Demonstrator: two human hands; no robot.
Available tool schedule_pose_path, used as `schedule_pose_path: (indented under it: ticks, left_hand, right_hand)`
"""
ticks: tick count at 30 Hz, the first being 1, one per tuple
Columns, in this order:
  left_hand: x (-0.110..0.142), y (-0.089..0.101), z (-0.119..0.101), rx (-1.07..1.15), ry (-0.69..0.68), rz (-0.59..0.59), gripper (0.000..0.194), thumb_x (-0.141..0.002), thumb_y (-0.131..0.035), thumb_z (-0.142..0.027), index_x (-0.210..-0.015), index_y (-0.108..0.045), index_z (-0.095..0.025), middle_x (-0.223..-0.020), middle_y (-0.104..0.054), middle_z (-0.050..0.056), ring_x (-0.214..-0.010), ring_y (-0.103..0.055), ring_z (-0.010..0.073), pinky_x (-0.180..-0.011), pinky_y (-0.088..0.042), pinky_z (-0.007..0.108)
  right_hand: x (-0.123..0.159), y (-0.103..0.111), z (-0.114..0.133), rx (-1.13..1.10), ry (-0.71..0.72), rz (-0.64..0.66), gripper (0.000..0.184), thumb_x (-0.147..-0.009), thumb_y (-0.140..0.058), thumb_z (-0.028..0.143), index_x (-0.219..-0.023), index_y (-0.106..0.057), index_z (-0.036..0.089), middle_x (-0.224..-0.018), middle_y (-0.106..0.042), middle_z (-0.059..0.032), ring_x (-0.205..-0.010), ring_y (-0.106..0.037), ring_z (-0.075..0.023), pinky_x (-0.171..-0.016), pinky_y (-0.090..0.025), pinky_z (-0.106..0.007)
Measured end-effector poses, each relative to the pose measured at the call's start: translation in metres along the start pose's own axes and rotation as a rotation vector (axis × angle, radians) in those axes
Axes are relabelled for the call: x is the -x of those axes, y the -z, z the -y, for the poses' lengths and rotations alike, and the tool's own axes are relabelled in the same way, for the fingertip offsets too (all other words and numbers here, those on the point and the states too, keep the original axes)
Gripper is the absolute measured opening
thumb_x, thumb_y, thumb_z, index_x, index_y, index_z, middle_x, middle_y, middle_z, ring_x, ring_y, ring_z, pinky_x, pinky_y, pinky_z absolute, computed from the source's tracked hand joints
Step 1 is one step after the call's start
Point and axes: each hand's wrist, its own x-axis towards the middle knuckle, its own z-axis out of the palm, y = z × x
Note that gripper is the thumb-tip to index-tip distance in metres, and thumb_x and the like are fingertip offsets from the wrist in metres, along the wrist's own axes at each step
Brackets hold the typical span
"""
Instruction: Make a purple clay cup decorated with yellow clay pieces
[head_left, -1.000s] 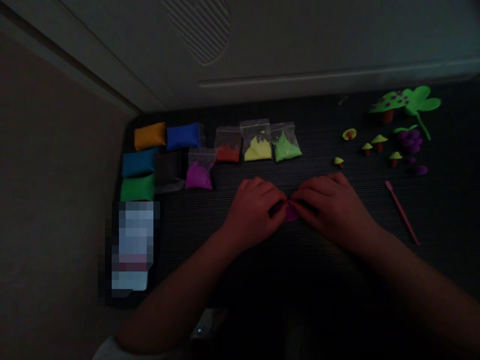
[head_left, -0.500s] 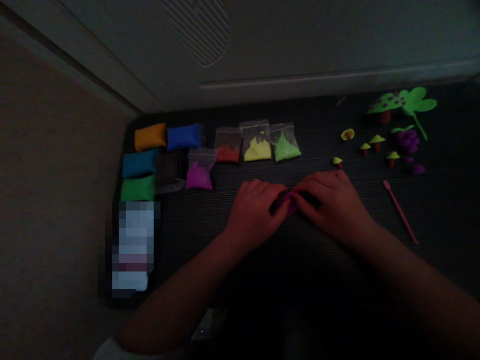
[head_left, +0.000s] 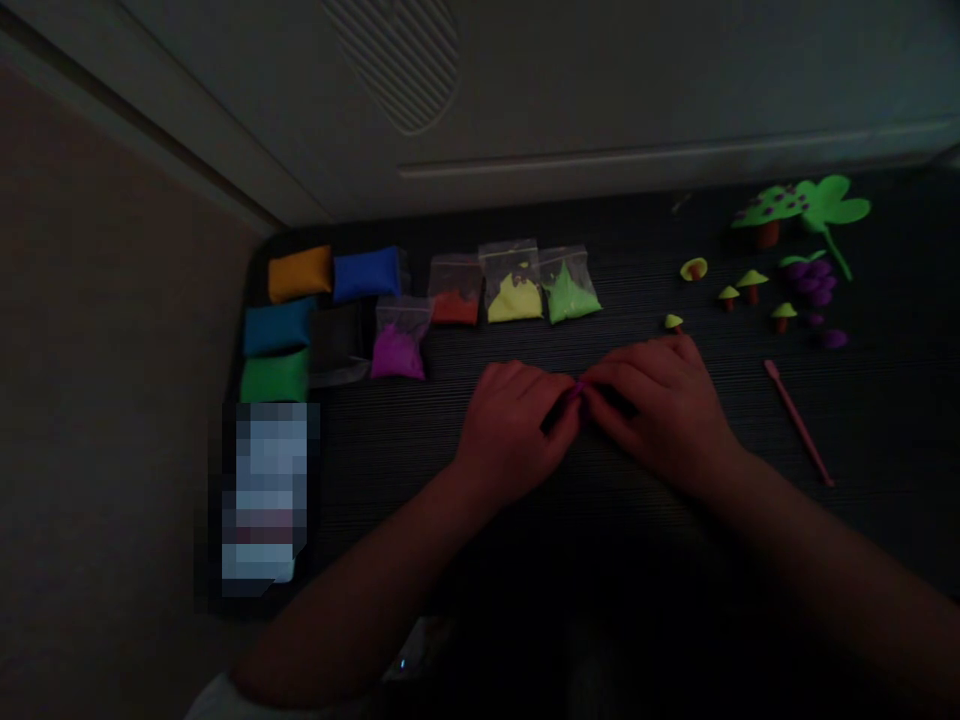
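A small piece of purple modelling clay [head_left: 578, 388] is pinched between my two hands, mostly covered by fingers. My left hand [head_left: 517, 415] has its thumb and fingertips closed on the clay's left side. From the other side my right hand [head_left: 660, 410] grips it with thumb and forefinger, the fingertips of both hands nearly meeting. Beyond the hands lie an open bag of magenta clay [head_left: 398, 352], a bag of yellow clay [head_left: 514, 298] and a bag of light green clay [head_left: 571, 296]. A pink modelling tool [head_left: 799, 424] rests to the right of my right hand.
Several small yellow-capped clay mushrooms [head_left: 751, 282] stand at the right. Behind them are a larger green-capped mushroom [head_left: 767, 232], a green clay flower [head_left: 832, 203] and a purple grape cluster [head_left: 814, 282]. At the left, a blurred-out phone-like object [head_left: 266, 480] lies below several packets [head_left: 274, 376].
The purple clay, earlier showing as a wider flap below the fingertips, now shows only as a small bit between them. Both hands have stayed in nearly the same place.
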Motion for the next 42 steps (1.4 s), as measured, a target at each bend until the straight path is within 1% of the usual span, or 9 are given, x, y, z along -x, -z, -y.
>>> schedule_pose_path:
  ticks: [3, 9, 13, 16, 19, 22, 26, 35, 42]
  left_hand:
    - [-0.002, 0.004, -0.002, 0.179, 0.075, 0.005, 0.017, -0.082, -0.052, -0.028, -0.089, -0.061, -0.016, -0.084, -0.065, 0.004, -0.078, -0.055, 0.0159, -0.073, -0.042, 0.032]
    - [-0.007, 0.009, 0.001, 0.871, 0.436, 0.125, 0.01, -0.08, -0.056, -0.027, -0.083, -0.061, -0.018, -0.081, -0.065, -0.001, -0.074, -0.06, 0.0106, -0.068, -0.048, 0.025]
    - [-0.007, 0.005, 0.001, 1.263, 0.56, 0.144, 0.009, -0.074, -0.063, -0.023, -0.082, -0.061, -0.018, -0.084, -0.065, -0.001, -0.074, -0.06, 0.0094, -0.071, -0.048, 0.025]
    - [-0.007, 0.004, -0.002, 1.429, 0.634, 0.148, 0.012, -0.071, -0.067, -0.023, -0.079, -0.06, -0.018, -0.083, -0.064, 0.0, -0.071, -0.059, 0.0094, -0.069, -0.048, 0.026]
    - [-0.007, 0.004, -0.003, 1.482, 0.675, 0.167, 0.016, -0.068, -0.069, -0.024, -0.078, -0.059, -0.018, -0.079, -0.063, -0.001, -0.067, -0.058, 0.0087, -0.066, -0.048, 0.025]
    - [-0.007, 0.003, -0.001, 1.446, 0.638, 0.19, 0.015, -0.07, -0.068, -0.024, -0.079, -0.058, -0.02, -0.081, -0.063, -0.002, -0.071, -0.059, 0.0091, -0.069, -0.049, 0.027]
    - [-0.006, 0.002, 0.001, 1.456, 0.597, 0.166, 0.018, -0.07, -0.067, -0.022, -0.086, -0.06, -0.024, -0.087, -0.065, -0.003, -0.079, -0.061, 0.0101, -0.075, -0.049, 0.027]
    - [-0.007, 0.003, -0.001, 1.433, 0.676, 0.15, 0.017, -0.068, -0.069, -0.025, -0.085, -0.065, -0.023, -0.089, -0.068, 0.0, -0.081, -0.063, 0.0137, -0.075, -0.051, 0.031]
    - [-0.008, 0.002, -0.001, 1.545, 0.645, 0.133, 0.013, -0.069, -0.069, -0.019, -0.081, -0.067, -0.023, -0.083, -0.067, -0.003, -0.076, -0.061, 0.009, -0.072, -0.049, 0.024]
  right_hand:
    - [0.001, 0.0, -0.001, -0.036, -0.009, -0.02, 0.013, -0.084, -0.051, 0.026, -0.088, -0.061, 0.02, -0.086, -0.066, -0.004, -0.079, -0.057, -0.0179, -0.075, -0.034, -0.036]
    - [0.002, 0.005, 0.001, -0.17, -0.015, -0.097, 0.015, -0.08, -0.055, 0.022, -0.094, -0.061, 0.021, -0.087, -0.063, -0.0045, -0.081, -0.056, -0.0173, -0.075, -0.04, -0.035]
    - [0.003, 0.009, 0.004, -0.262, -0.04, -0.14, 0.019, -0.078, -0.058, 0.019, -0.097, -0.061, 0.021, -0.088, -0.062, -0.0052, -0.083, -0.056, -0.0175, -0.075, -0.043, -0.035]
    - [0.003, 0.011, 0.006, -0.32, -0.08, -0.142, 0.02, -0.078, -0.057, 0.018, -0.098, -0.062, 0.022, -0.088, -0.062, -0.005, -0.084, -0.057, -0.0178, -0.074, -0.046, -0.036]
    - [0.002, 0.011, 0.007, -0.357, -0.095, -0.152, 0.02, -0.078, -0.058, 0.018, -0.097, -0.062, 0.023, -0.088, -0.062, -0.0047, -0.084, -0.058, -0.0174, -0.073, -0.047, -0.035]
    - [0.001, 0.011, 0.008, -0.38, -0.107, -0.154, 0.018, -0.078, -0.058, 0.018, -0.095, -0.063, 0.022, -0.087, -0.062, -0.0048, -0.083, -0.058, -0.0173, -0.072, -0.047, -0.035]
    - [0.0, 0.011, 0.008, -0.399, -0.108, -0.147, 0.015, -0.078, -0.058, 0.017, -0.093, -0.061, 0.02, -0.087, -0.062, -0.0054, -0.083, -0.058, -0.0169, -0.072, -0.047, -0.034]
    - [0.0, 0.008, 0.01, -0.442, -0.18, -0.183, 0.015, -0.077, -0.059, 0.019, -0.089, -0.052, 0.023, -0.083, -0.06, -0.0019, -0.079, -0.056, -0.0158, -0.071, -0.046, -0.033]
    - [-0.001, 0.008, 0.012, -0.416, -0.209, -0.15, 0.011, -0.078, -0.058, 0.021, -0.088, -0.054, 0.021, -0.079, -0.06, -0.0012, -0.072, -0.056, -0.0133, -0.063, -0.045, -0.029]
